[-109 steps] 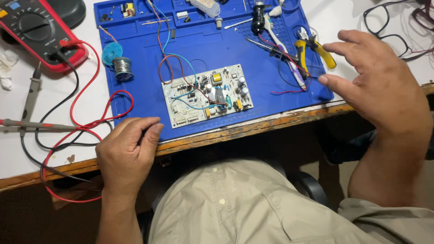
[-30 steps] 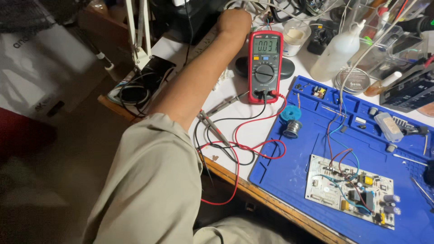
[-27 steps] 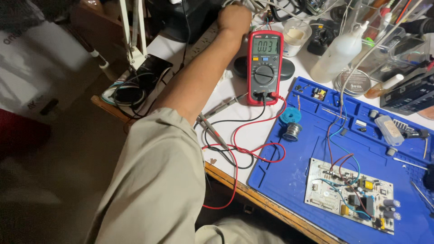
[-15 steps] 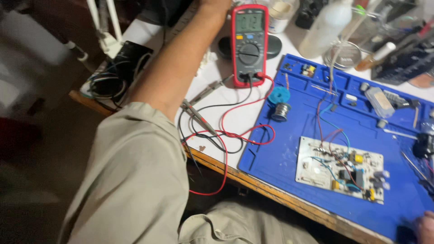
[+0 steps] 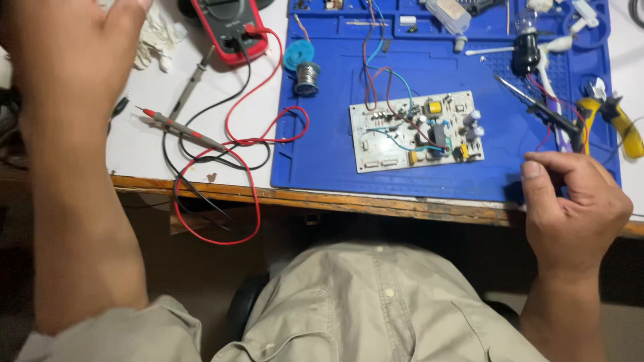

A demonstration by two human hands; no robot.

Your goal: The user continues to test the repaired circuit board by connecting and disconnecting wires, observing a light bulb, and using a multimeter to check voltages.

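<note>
My left hand [image 5: 70, 50] is raised at the upper left above the white table top, blurred, fingers apart and holding nothing. Nearest below it lie the red test probe [image 5: 181, 127] and the black test probe [image 5: 190, 84], wired to a red multimeter [image 5: 228, 27]. My right hand [image 5: 573, 208] rests curled at the front right corner of the blue work mat [image 5: 322, 154], thumb up, with nothing seen in it. A black pointed tool [image 5: 540, 107] and a thin red wire lie just beyond its fingers. A white circuit board [image 5: 416, 131] sits mid-mat, left of that hand.
A solder spool [image 5: 307, 75] and a blue spool [image 5: 298, 53] stand at the mat's left. Yellow-handled pliers [image 5: 617, 119] lie at the far right. A white cloth [image 5: 157, 37] lies beside the multimeter. Red and black leads loop over the wooden table edge [image 5: 376, 202].
The view has swung from the table's left side back over the mat. My left arm has drawn back from behind the multimeter and is now raised. My right hand has come into view.
</note>
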